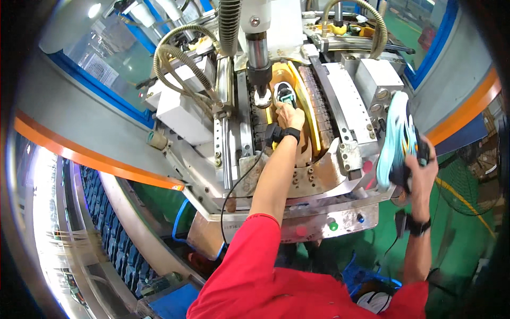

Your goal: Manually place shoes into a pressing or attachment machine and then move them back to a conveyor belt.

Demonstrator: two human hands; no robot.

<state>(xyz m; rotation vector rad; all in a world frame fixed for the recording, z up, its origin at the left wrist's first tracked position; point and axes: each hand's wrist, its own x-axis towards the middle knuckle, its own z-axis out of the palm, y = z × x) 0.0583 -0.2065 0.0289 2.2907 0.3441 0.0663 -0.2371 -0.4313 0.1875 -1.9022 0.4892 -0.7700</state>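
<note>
My left hand [290,116] reaches into the middle of the machine, its fingers closed at the near end of a dark shoe [284,91] with white and teal parts. That shoe lies in the yellow-lined trough [308,109], beneath and beside a vertical metal press rod [258,61]. Out to the right, my right hand [423,169] grips a second shoe [394,141], with a pale blue and white sole and a dark upper. This shoe is held up on its end beside the machine and is slightly blurred. Both wrists wear black straps.
White metal blocks [183,103] and ribbed hoses flank the trough. Along the machine's front edge runs a panel with a green button [333,226]. An orange-edged guard [95,159] curves round the left. A wire basket [470,183] stands at the far right.
</note>
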